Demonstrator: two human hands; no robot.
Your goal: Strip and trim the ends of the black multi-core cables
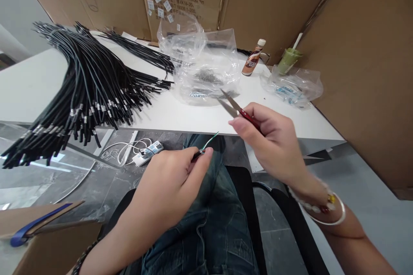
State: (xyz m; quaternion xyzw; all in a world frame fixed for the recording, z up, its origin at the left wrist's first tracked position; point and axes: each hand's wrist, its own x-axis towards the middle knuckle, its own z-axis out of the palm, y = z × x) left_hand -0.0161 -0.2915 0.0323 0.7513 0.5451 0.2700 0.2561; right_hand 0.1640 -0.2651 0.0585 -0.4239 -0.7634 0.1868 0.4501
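Over my lap, my left hand (176,178) pinches the end of a black cable (197,154); a thin green-and-white wire (211,139) sticks out past the fingertips. The rest of that cable is hidden by the hand. My right hand (274,139) grips red-handled scissors (247,116), their blades parted and pointing up and left over the table edge. The blades are apart from the wire. On the left of the white table (155,116) lies a large bundle of black cables (87,77) with silvery bands near their ends.
Clear plastic bags (206,66), one with small grey metal pieces, lie mid-table. A brown bottle (253,58), a green cup (288,60) and another bag (297,88) are to the right. Cardboard boxes (264,4) wall the back. A power strip (148,153) lies on the floor.
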